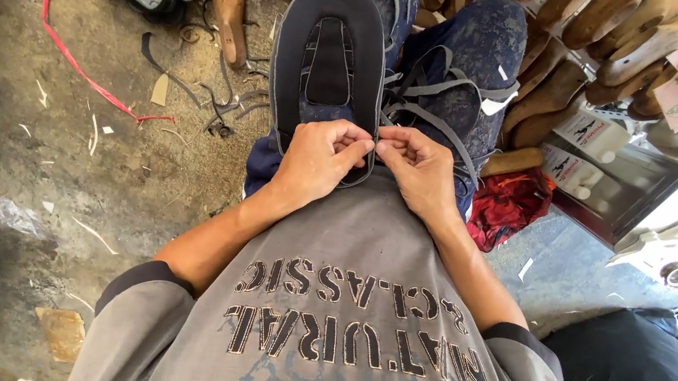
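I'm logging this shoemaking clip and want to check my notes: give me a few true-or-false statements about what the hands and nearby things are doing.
1. Both hands pinch the near end of the dark sandal sole lying on the lap. True: the left hand and right hand meet at its near edge.
2. The sole is bright white. False: it is dark grey to black.
3. A red strip lies on the floor. True.
4. The right hand holds a hammer. False: no tool shows in it.
5. Wooden shoe lasts are piled beyond the knees. True.
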